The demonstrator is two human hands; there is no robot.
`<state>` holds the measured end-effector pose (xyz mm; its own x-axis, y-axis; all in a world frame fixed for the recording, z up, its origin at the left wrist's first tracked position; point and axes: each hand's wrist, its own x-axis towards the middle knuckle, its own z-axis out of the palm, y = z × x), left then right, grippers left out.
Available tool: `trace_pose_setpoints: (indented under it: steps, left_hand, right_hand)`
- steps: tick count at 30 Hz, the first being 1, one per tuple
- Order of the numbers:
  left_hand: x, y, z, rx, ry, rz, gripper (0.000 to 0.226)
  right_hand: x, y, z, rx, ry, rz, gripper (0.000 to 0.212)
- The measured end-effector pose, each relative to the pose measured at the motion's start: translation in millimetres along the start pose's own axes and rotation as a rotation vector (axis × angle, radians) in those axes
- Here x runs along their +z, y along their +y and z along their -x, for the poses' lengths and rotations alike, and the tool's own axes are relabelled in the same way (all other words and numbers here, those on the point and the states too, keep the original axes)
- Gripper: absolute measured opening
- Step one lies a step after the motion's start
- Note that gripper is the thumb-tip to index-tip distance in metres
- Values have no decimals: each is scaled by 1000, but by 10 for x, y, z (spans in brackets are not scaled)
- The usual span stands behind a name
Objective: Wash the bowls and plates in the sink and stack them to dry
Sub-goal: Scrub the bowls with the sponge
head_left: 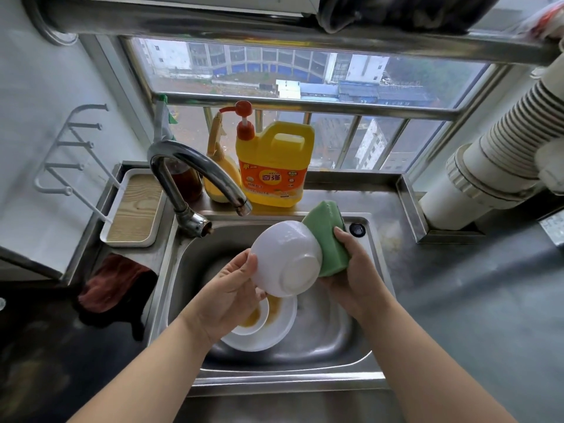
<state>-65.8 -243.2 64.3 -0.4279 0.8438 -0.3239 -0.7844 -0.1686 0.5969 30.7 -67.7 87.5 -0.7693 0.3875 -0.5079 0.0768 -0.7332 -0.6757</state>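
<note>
The left hand [230, 288] grips a white bowl [287, 257] over the sink [335, 337], fingers curled round its rim. The right hand [351, 270] clamps a green sponge [328, 236] against it.

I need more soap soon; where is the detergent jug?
In the head view, the yellow detergent jug stands on the ledge behind the sink, just right of the faucet, against the window.
</note>
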Motion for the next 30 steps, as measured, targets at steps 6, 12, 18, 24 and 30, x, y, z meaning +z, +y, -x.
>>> trace_pose_setpoints:
  steps: [6,12,18,24,30]
  left_hand:
    - [73,260,-22,-139,10,-372,24]
    - [184,211,-116,-106,155,-540,12]
    - [241,-14,-94,34,311,-422,14]
    - [257,20,-45,126,288,-440,13]
    - [217,7,-65,137,331,-430,12]
  right_hand:
    - [-2,-31,-19,-162,-62,376,31]
    - [136,40,-1,-316,-59,958,45]
    - [188,345,117,-483,103,1446,56]
    - [108,193,-166,-266,196,954,50]
    - [332,467,94,-484,154,1216,54]
